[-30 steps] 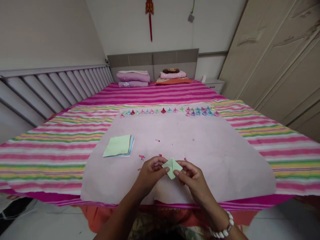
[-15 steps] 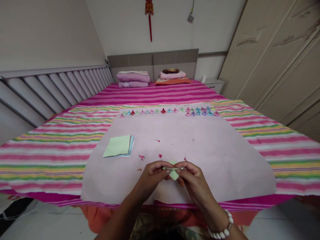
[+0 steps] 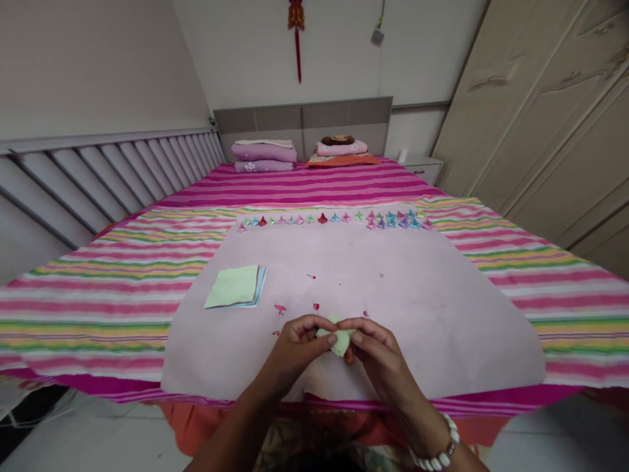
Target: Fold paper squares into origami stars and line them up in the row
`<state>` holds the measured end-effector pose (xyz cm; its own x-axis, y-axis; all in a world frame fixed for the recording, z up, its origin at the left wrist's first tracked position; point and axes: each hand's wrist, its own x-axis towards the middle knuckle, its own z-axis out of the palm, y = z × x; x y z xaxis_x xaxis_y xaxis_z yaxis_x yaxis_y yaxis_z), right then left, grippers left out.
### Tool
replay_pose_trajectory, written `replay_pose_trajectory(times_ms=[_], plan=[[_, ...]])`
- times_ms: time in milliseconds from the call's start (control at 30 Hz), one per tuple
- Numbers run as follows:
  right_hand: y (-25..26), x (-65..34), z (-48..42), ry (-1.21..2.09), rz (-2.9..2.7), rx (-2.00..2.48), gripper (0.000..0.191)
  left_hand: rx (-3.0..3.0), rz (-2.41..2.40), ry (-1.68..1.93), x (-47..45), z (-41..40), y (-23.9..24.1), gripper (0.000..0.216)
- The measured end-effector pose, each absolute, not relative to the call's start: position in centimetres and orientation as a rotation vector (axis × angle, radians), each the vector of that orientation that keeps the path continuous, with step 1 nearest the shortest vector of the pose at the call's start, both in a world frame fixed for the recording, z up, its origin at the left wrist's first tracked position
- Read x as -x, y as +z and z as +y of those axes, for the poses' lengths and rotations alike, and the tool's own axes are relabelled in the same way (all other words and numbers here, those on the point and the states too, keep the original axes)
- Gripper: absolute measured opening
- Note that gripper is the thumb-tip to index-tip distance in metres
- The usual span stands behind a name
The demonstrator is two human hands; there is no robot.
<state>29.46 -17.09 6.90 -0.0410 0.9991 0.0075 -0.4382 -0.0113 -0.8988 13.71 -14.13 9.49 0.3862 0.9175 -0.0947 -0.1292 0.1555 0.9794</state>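
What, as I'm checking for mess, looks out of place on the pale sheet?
Small red scraps lie scattered near the left hand and right hand, looking like stray litter, unlike the rowed paper shapes.

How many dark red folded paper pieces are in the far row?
2: one dark red folded paper piece near the left end, another mid-row. The crowded right end may hide more.

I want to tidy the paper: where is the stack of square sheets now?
In the head view, the stack of square sheets lies left of centre on the pale mat, beyond and to the left of the left hand.
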Motion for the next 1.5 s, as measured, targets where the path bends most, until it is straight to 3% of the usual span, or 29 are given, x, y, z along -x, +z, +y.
replay_pose_trajectory(times_ms=[133, 333, 533, 667, 800, 967, 1200, 1500], plan=[[7.1, -29.3, -16.8, 1.324, -0.921, 0.959, 0.023, -1.167, 0.840, 0.959, -13.9, -14.2, 9.2, 0.023], [7.2, -28.9, -16.6, 1.206, -0.919, 1.008, 0.052, -1.066, 0.979, 1.035, -14.5, -14.2, 8.7, 0.056], [6.8, -29.2, -16.7, 1.205, -0.946, 1.028, 0.054, -1.091, 1.030, 1.041, -14.0, -14.0, 8.7, 0.059], [6.6, -29.3, -16.7, 1.239, -0.924, 0.976, 0.050, -1.152, 0.993, 1.044, -13.7, -14.0, 8.4, 0.039], [6.5, -29.4, -16.8, 1.197, -0.931, 1.023, 0.031, -1.224, 0.974, 1.040, -13.6, -14.1, 8.0, 0.016], [6.5, -29.5, -16.9, 1.138, -1.008, 1.115, 0.019, -1.414, 1.062, 0.979, -13.3, -14.2, 8.0, 0.014], [6.8, -29.4, -16.8, 0.951, -1.152, 1.121, 0.012, -1.570, 1.167, 1.007, -13.2, -14.1, 8.1, 0.027], [6.8, -29.2, -16.9, 0.731, -1.350, 1.115, 0.017, -1.844, 1.126, 1.148, -13.2, -14.0, 7.8, 0.009]])
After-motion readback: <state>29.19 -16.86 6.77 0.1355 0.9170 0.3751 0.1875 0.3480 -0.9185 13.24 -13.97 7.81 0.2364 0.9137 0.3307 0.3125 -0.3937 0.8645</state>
